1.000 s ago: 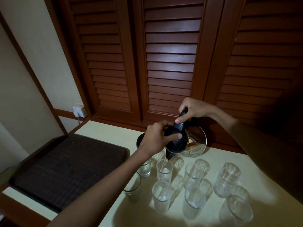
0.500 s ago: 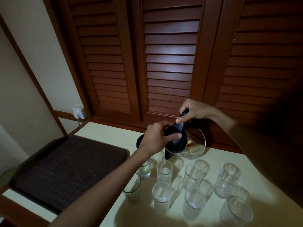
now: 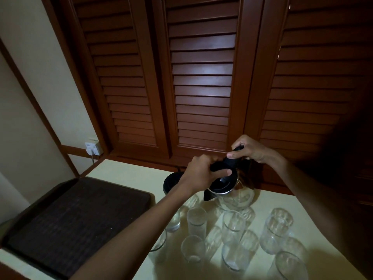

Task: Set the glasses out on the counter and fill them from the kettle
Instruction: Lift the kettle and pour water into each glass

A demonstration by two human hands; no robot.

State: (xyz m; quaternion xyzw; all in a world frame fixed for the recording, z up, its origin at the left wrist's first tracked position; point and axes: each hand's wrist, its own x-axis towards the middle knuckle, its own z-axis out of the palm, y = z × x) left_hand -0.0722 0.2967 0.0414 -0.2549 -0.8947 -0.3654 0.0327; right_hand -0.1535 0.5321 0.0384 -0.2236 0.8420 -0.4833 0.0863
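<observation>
A glass kettle (image 3: 237,197) with a black lid and spout hangs above the pale counter (image 3: 131,174), tipped only slightly to the left. My right hand (image 3: 250,149) grips its black handle at the back. My left hand (image 3: 201,172) presses on the black lid. Several clear glasses stand on the counter below. One glass (image 3: 196,221) just under the spout holds water, and another (image 3: 175,220) beside my left forearm holds some too. The glass to the right (image 3: 233,226) looks empty. I see no stream from the spout.
The kettle's round black base (image 3: 171,182) sits behind my left wrist. A dark woven tray (image 3: 76,217) lies at the left end of the counter. Brown louvred doors (image 3: 201,77) rise behind the counter, with a wall socket (image 3: 92,148) at the left.
The kettle has tipped back toward upright and risen a little; the thin stream into the glass under the spout is gone. Both hands keep their grip.
</observation>
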